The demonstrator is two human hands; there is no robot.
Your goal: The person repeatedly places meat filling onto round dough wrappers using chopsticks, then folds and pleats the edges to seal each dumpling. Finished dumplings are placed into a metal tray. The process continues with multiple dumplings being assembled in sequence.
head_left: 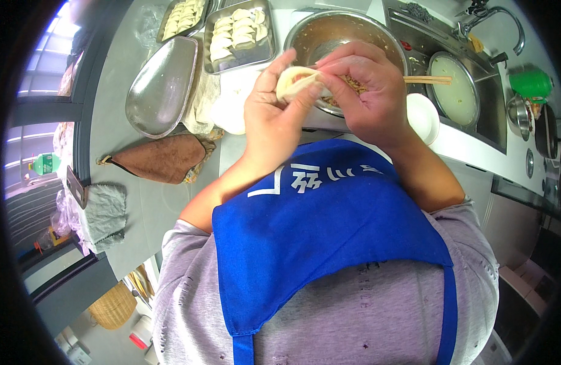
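Observation:
Between both hands is a partly folded dumpling (295, 83) of pale dough, with a bit of filling showing inside. My left hand (273, 109) cradles it with the thumb along its front. My right hand (365, 86) pinches its right edge between thumb and fingers. Behind them stands a large steel bowl (303, 34) with minced filling (353, 84), partly hidden by my right hand. Wooden chopsticks (429, 80) stick out over its right rim. Folded dumplings (243, 29) lie in rows in a rectangular metal tray (209, 64); more dumplings (183, 18) sit in another tray at the upper left.
An oval metal tray (159, 89) and a brown cloth item (159, 157) lie at the left. A white bowl (422, 117) stands right of my right hand, by the sink (495, 130), which holds a basin of cloudy liquid (454, 91). A faucet (513, 27) rises behind.

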